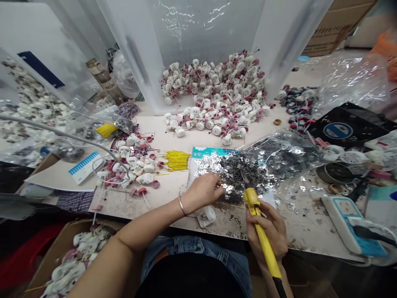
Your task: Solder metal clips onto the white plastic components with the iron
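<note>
My right hand (pixel 269 229) is wrapped round a yellow electric screwdriver (pixel 263 238), its tip pointing into a pile of small dark screws (pixel 237 176). Left of the screws lie shiny metal plates (pixel 207 163). My left hand (pixel 206 190), with a silver bracelet at the wrist, is at the near left edge of the pile. Its fingers are pinched together, with a thin yellow piece (pixel 221 183) showing at the fingertips. Just below this hand, a white plastic part (pixel 206 216) sits at the table's front edge. A bundle of yellow wires (pixel 177 160) lies farther left.
White and pink parts (pixel 214 95) are heaped at the back, more (pixel 133 165) at the left. A clear bag (pixel 282 153) of metal pieces lies right of the screws. A power strip (pixel 353 225) is at the right. An open carton (pixel 52 252) stands below the table at left.
</note>
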The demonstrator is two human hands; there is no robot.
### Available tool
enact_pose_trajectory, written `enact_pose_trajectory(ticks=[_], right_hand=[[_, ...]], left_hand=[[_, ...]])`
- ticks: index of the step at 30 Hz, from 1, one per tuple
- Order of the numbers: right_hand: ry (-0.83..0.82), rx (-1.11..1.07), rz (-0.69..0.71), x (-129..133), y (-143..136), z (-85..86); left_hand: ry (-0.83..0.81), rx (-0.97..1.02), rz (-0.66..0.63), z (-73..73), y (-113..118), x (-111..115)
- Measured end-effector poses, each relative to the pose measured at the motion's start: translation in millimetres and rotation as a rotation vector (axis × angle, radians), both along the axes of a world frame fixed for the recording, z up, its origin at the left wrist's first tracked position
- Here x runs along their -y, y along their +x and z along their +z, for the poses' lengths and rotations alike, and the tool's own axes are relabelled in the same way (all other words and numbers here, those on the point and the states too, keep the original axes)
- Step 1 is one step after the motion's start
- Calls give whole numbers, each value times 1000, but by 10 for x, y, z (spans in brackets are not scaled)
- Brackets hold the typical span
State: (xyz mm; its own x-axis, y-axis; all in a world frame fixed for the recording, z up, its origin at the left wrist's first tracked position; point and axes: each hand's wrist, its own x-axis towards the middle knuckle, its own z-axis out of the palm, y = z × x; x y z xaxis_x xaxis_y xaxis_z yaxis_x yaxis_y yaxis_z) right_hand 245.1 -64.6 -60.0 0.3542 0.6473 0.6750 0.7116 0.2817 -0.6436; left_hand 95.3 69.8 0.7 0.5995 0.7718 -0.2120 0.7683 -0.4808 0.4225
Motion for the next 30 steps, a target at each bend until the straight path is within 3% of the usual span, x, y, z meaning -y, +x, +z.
enact_pose_trajectory(ticks=[4,9,12,18,22,30], right_hand=[[-23,-45,145,-28,-138,4],[-69,-67,279,-30,-249,40],[-87,-101,284,12,-236,64],[-155,-30,280,44,-211,106],[-154,4,319,77,-158,126],[-191,-20,456,177,-13,174]], left_hand=[[-53,-106,185,-24,-269,-32],[-108,-2,171,-79,-568,-57],[-97,97,223,-99,-681,-55],[-63,146,29,-280,-570,-57],[-43,115,123,-300,-503,-16],[-90,101,190,-163,-677,105]])
